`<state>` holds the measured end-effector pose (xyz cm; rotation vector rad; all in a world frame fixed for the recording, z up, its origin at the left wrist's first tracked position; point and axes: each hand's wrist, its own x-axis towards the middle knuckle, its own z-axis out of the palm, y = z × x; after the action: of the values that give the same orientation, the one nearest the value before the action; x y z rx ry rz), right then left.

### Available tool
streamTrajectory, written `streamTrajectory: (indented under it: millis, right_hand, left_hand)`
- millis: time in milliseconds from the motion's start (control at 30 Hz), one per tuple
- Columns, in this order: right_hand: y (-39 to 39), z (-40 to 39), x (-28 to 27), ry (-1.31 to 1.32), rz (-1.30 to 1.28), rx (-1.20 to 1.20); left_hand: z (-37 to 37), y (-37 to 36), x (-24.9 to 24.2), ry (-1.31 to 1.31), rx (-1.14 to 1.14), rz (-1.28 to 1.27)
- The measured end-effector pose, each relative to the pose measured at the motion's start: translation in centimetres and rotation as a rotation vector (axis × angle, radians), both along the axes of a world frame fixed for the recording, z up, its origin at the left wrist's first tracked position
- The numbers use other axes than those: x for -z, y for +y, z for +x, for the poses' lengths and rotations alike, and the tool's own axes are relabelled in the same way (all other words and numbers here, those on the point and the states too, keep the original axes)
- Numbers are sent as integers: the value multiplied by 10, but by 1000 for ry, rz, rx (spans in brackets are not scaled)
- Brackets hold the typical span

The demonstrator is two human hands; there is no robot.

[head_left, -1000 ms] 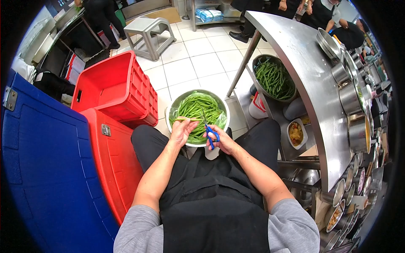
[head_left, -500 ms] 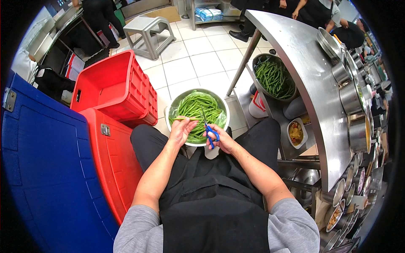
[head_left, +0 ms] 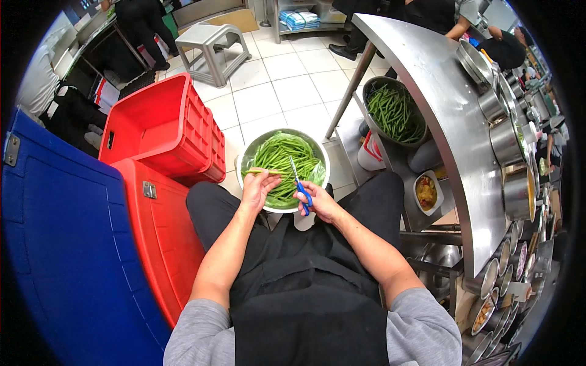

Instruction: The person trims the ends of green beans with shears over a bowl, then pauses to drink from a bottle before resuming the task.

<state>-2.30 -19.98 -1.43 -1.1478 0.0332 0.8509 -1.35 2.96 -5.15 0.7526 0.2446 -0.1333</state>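
My left hand point(head_left: 256, 188) pinches a green bean point(head_left: 266, 172) held level above a round bowl point(head_left: 326, 163). In my right hand point(head_left: 320, 204) is a pair of scissors point(head_left: 305, 194) with blue handles, its blades pointing up and away over the bowl. The blades look close together. Many green beans point(head_left: 282, 154) fill the bowl, with clear plastic point(head_left: 317, 174) around them. The bowl sits between my knees. The tip of the bean lies near the scissors, apart from the blades as far as I can see.
Left are red crates point(head_left: 146, 125), a red lid point(head_left: 160, 232) and a blue lid point(head_left: 67, 238). Right, a steel table point(head_left: 421, 79) has pots on it. Its lower shelf holds a basket of green beans point(head_left: 397, 113) and a food container point(head_left: 426, 194). A grey stool point(head_left: 213, 46) and co-workers stand beyond.
The scissors' blue handles have come closer together. Both hands stay nearly in place, with the bean still in the left. A co-worker at the upper right has shifted an arm.
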Motion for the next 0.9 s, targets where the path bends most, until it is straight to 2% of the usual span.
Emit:
streamTrajectory:
  millis: [100, 133, 167, 200, 233, 267, 300, 367, 400, 500, 567, 700, 867, 900]
  right_hand:
    - [-2, -8, 0, 70, -15, 77]
    - [-3, -7, 0, 74, -34, 108]
    - [-3, -5, 5, 58, -66, 114]
    - [-4, -4, 7, 73, -74, 125]
    - [-3, -4, 4, 81, -79, 136]
    - [-3, -3, 8, 102, -63, 140]
    - [-3, -2, 12, 104, -43, 145]
    - [-6, -3, 9, 87, -31, 123]
    - [-9, 4, 11, 56, 41, 104]
    - [-9, 5, 12, 57, 60, 98]
    - [-10, 4, 6, 54, 83, 106]
    - [-11, 3, -1, 56, 69, 132]
    - [-9, 6, 3, 47, 77, 133]
    - [-10, 7, 2, 47, 74, 150]
  left_hand:
    - [-6, -6, -5, 55, -135, 375]
    - [-2, -2, 19, -16, -122, 558]
    - [-1, -5, 16, -73, -74, 740]
    - [2, -8, 19, 31, -51, 930]
    - [5, -10, 30, -256, -121, 1295]
    - [5, -14, 36, -409, -151, 1524]
    - [3, -14, 31, -375, -1, 1569]
    - [7, -25, 14, -425, 119, 1644]
    - [14, -35, -5, -362, 145, 1644]
    - [19, -38, 0, -496, 82, 1708]
    - [23, -43, 3, -417, 147, 1806]
    - [28, -45, 1, -429, 131, 1684]
    - [32, -33, 2, -368, 102, 1698]
    - [33, -30, 0, -436, 65, 1627]
